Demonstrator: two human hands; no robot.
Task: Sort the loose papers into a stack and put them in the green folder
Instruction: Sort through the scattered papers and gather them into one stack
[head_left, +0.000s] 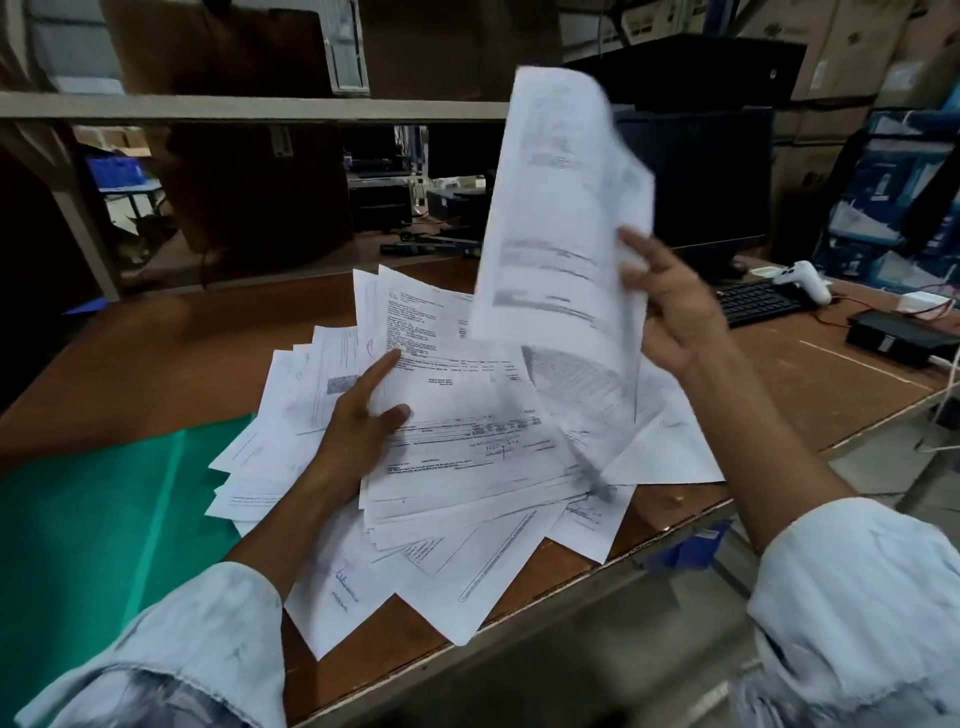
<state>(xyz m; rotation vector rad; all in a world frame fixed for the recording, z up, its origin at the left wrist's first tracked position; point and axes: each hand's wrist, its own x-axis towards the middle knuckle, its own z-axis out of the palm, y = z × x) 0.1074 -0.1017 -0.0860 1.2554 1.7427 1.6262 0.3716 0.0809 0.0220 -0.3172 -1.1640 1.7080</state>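
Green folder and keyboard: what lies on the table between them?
Loose papers, spread out, with the left hand holding some; head view shows it.

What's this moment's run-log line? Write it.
left hand grips white printed paper stack; right hand holds raised white sheet; green folder flat, left
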